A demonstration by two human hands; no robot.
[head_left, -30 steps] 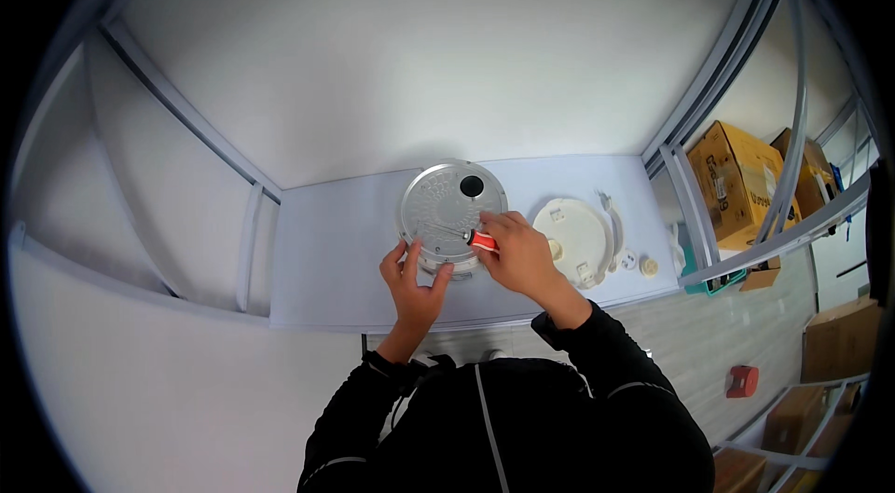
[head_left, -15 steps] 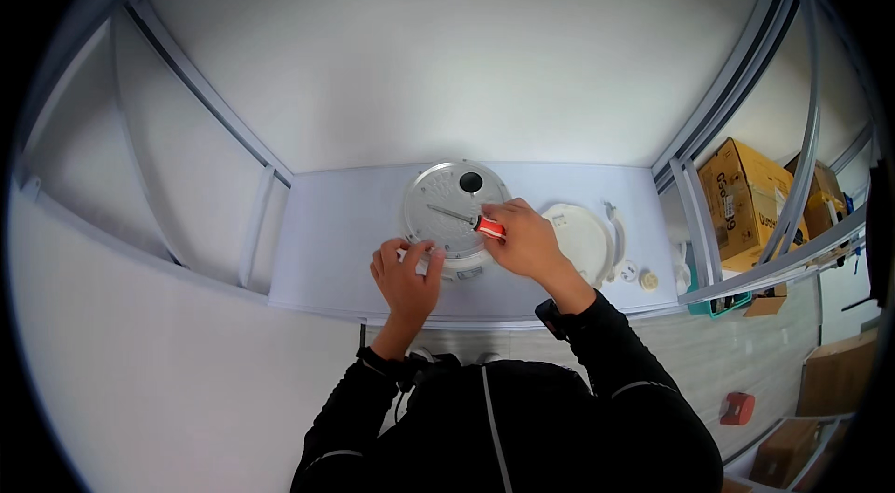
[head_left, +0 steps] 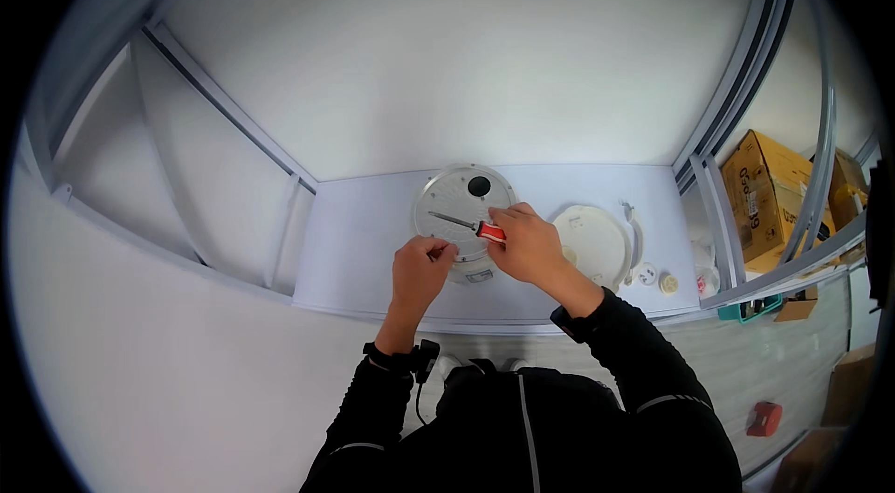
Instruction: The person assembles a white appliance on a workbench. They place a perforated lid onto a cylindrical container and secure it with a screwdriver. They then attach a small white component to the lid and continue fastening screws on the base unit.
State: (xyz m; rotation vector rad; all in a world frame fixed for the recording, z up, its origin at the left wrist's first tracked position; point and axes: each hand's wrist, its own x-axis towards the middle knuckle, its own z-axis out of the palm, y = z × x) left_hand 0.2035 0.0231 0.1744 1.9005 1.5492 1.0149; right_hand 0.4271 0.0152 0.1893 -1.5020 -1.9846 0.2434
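A round silvery disc [head_left: 446, 197], with a black circle near its far edge, lies on the white table. My right hand [head_left: 533, 249] is closed around a screwdriver [head_left: 490, 231] with a red handle. Its metal shaft points left across the disc. At the disc's near left edge is my left hand [head_left: 421, 269], fingers curled and pinched together. Whatever lies between those fingertips is too small or hidden to make out. A whitish label band shows along the near side of the disc.
Right of the disc lie a white round plate [head_left: 601, 246], a curved white strip [head_left: 637, 241], a small white round part [head_left: 647, 275] and a yellowish round piece [head_left: 668, 284]. Metal frame posts flank the white table [head_left: 359, 223]. Cardboard boxes [head_left: 757, 199] stand beyond the right post.
My left hand's fingers, spread apart before, have curled into a pinch at the disc's edge. The screwdriver stays in my right hand. The whole view has shifted slightly.
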